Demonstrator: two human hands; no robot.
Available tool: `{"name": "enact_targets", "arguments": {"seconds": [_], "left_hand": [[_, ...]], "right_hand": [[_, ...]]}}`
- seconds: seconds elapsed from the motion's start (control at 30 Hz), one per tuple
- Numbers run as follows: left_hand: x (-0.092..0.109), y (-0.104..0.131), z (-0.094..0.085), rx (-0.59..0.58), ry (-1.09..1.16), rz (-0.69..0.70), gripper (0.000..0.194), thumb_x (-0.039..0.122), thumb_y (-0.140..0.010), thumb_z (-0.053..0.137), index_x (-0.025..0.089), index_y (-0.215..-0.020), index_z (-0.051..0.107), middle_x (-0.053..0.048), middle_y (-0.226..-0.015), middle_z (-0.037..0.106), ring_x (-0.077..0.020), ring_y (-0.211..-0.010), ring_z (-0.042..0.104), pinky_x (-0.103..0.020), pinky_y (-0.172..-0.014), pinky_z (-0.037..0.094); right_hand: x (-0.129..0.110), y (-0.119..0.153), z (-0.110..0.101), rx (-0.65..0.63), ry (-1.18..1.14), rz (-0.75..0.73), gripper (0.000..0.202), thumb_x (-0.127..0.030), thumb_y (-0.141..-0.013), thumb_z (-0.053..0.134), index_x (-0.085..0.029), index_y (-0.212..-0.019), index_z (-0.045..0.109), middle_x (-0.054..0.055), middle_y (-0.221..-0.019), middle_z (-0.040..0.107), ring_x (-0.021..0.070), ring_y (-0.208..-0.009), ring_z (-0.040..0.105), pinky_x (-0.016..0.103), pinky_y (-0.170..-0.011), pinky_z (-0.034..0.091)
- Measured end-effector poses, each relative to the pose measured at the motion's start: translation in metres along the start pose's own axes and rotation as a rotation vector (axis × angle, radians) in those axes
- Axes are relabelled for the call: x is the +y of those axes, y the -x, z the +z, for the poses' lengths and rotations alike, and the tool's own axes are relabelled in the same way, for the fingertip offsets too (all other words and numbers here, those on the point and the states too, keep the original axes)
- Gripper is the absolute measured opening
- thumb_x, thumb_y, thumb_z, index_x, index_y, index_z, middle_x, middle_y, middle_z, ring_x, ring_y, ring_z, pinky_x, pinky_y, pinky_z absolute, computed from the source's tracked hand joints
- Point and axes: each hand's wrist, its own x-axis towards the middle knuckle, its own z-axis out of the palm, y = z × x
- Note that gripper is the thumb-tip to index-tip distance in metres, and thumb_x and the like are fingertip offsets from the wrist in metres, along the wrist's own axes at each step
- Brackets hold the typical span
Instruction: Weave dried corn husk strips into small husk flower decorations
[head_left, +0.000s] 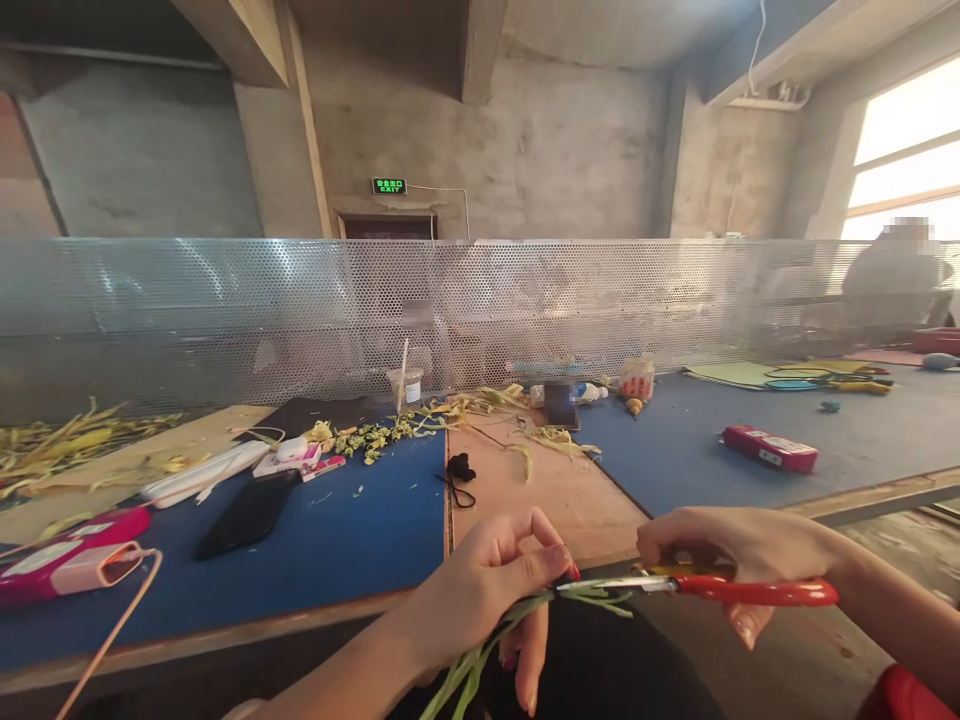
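Low in the view, my left hand (484,580) is closed, pinching a bundle of long green leaf-like strips (469,680) between thumb and forefinger. The strips hang down past my palm, and their short ends stick out to the right. My right hand (757,540) is wrapped round a pair of scissors (765,591) with red handles. Their metal blades point left and lie at the strips, close beside my left fingertips. Whether the blades are parted cannot be made out.
On the blue table (375,560) lie a black phone (247,512), a white power strip (206,473) and pink boxes. Dried yellow-green husks (75,440) lie along the back. A plastic cup (407,385) stands before a perforated metal screen (487,310). A magenta pack (770,448) lies right.
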Motion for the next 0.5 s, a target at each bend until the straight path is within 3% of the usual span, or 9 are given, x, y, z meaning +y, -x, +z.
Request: {"name": "enact_targets", "arguments": {"seconds": [0.17, 0.5], "left_hand": [[0.001, -0.003, 0.003, 0.051, -0.006, 0.034, 0.02, 0.035, -0.087, 0.042, 0.017, -0.079, 0.045, 0.007, -0.033, 0.05, -0.006, -0.023, 0.041, -0.014, -0.034, 0.024], [0.002, -0.016, -0.009, -0.011, -0.003, 0.054, 0.014, 0.031, -0.085, 0.046, 0.019, -0.079, 0.043, 0.007, -0.037, 0.051, -0.007, -0.025, 0.039, -0.015, -0.03, 0.034]], "right_hand": [[0.012, 0.002, 0.003, 0.007, -0.038, -0.053, 0.052, -0.052, -0.048, 0.075, -0.018, -0.073, 0.045, -0.006, -0.062, 0.04, 0.0077, -0.055, 0.033, 0.021, -0.047, 0.023], [0.036, -0.01, 0.007, -0.024, -0.172, -0.24, 0.061, -0.065, -0.053, 0.064, -0.014, -0.084, 0.048, -0.002, -0.071, 0.044, 0.0085, -0.059, 0.035, 0.021, -0.05, 0.026]]}}
